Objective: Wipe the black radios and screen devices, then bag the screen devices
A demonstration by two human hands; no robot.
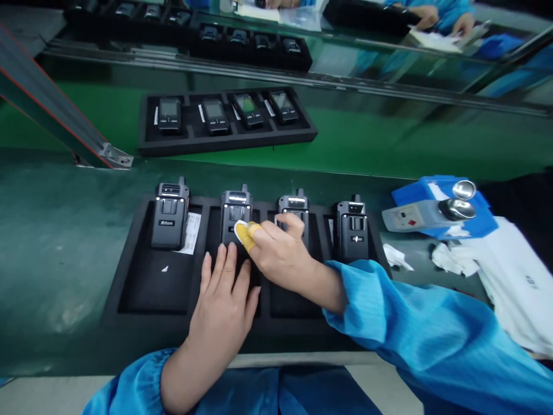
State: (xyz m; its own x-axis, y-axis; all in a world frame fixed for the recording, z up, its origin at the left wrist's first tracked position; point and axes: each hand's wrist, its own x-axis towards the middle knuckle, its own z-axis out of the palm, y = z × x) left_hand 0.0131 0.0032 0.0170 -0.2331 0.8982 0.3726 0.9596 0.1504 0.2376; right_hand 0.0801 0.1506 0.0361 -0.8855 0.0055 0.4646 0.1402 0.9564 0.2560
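Observation:
My left hand [227, 305] lies flat with fingers stretched, its fingertips at the lower end of a black two-way radio [237, 208]. My right hand [280, 251], with yellow covers on its fingertips, is closed and presses a small white wipe [240, 229] onto this radio's face, partly hiding its label. To the right, another radio [294, 203] is partly behind my right hand. A further radio [352, 230] stands at the right end, and one marked Riton [168, 222] at the left end. All rest in a black foam tray [142, 288] with compartments.
A second foam tray [228, 143] holding several radios with screens up lies behind. At right are a clear bottle with a metal top [415, 216], a blue box [479, 219], crumpled tissues [453, 259] and a white cloth [514, 276]. A metal post [56, 98] slants at left. Co-workers' hands [425, 17] appear beyond.

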